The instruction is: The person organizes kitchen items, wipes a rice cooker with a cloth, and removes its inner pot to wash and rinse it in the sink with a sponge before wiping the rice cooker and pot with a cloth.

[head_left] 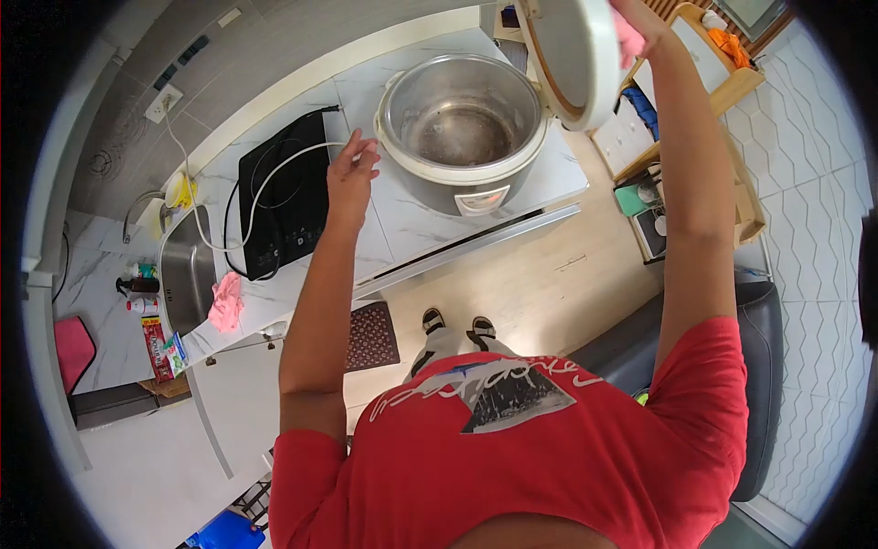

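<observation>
A large rice cooker (439, 197) stands on the marble-patterned counter, its lid (599, 69) raised on the right side. Inside, the metal pot (462, 137) shows a stained, wet-looking bottom. My left hand (352, 174) is beside the cooker's left rim, fingers apart and holding nothing; the white power cord (274, 174) passes behind it. At the top edge, my right hand (647, 32) presses a pink cloth (627, 41) against the outer face of the lid. Its fingers are partly hidden.
A black induction cooktop (283, 197) lies left of the cooker. Further left are a metal sink (189, 274), another pink cloth (226, 302) and several bottles and packets. The cord runs to a wall socket (164, 103). A black sofa (750, 384) stands at the right.
</observation>
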`<state>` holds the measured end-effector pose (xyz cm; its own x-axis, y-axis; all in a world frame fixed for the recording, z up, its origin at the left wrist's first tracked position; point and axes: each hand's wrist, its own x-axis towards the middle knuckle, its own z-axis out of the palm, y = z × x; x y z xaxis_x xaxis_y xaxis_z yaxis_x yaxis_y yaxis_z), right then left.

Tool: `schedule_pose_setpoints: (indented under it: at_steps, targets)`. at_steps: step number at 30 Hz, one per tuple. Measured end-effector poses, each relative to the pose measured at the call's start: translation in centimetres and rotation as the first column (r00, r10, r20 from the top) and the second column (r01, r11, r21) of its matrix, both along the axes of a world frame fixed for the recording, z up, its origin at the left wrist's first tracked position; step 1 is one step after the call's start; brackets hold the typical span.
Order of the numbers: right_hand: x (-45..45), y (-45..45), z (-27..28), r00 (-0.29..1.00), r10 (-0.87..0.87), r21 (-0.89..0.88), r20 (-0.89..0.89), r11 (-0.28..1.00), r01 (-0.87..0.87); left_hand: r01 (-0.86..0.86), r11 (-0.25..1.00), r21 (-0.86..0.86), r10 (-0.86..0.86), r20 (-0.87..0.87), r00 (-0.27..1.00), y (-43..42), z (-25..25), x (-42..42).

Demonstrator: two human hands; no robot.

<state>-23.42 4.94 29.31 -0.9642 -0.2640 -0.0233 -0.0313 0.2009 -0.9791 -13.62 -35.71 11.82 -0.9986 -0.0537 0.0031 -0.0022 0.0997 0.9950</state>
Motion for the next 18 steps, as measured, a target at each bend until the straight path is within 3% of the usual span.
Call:
schedule_pose_setpoints:
  at_steps: [1, 2, 3, 5, 6, 7, 9, 13, 15, 16, 18]
  targets:
    - [1.4, -2.0, -0.4, 0.9, -0.294, -0.062, -0.321, 0.955, 0.29, -0.013, 0.995, -0.104, 0.009, -0.039, 0.999, 0.0, 0.1, -0.9]
    - [1.4, -0.6, 0.6, 0.974, -0.152, -0.273, 0.171, 0.942, 0.195, -0.048, 0.99, -0.133, 0.037, -0.084, 0.996, 0.4, 0.6, -1.9]
    - [0.6, 0.5, -0.4, 0.993, -0.117, -0.34, -0.022, 0.935, 0.103, -0.048, 0.99, -0.132, 0.037, -0.082, 0.996, 0.5, 0.8, -3.1]
    - [-0.2, 2.6, -1.3, 0.99, -0.139, -0.395, -0.035, 0.912, 0.113, -0.152, 0.786, -0.599, -0.076, -0.338, 0.938, 0.8, 1.3, -5.4]
    - [-0.4, 3.3, -1.7, 0.988, -0.151, -0.416, -0.026, 0.901, 0.127, -0.206, 0.76, -0.616, -0.11, -0.434, 0.894, 1.1, 1.4, -6.3]
    - [-0.5, 4.0, -2.1, 0.987, -0.162, -0.431, -0.022, 0.892, 0.137, -0.201, 0.76, -0.618, -0.112, -0.428, 0.897, 1.2, 1.5, -7.0]
    - [-0.7, 5.2, -3.0, 0.985, -0.174, -0.467, -0.014, 0.872, 0.147, -0.001, 0.596, -0.803, -0.156, -0.117, 0.981, 2.1, 3.5, -7.4]
    - [-0.6, 7.2, -4.4, 0.981, -0.196, -0.508, 0.011, 0.844, 0.174, 0.035, 0.678, -0.734, -0.143, -0.085, 0.986, 2.5, 3.1, -9.1]
    - [-0.6, 7.8, -4.8, 0.978, -0.206, -0.519, 0.021, 0.834, 0.187, 0.082, 0.892, -0.445, -0.092, 0.001, 0.996, 2.4, 2.6, -10.0]
    - [-0.6, 8.0, -4.9, 0.978, -0.206, -0.523, 0.022, 0.831, 0.187, 0.085, 0.891, -0.447, -0.094, 0.002, 0.996, 2.5, 2.1, -10.1]
    - [-0.7, 8.3, -4.9, 0.978, -0.206, -0.53, 0.024, 0.827, 0.187, -0.024, 0.985, -0.17, 0.018, -0.035, 0.999, 3.4, 1.6, -9.7]
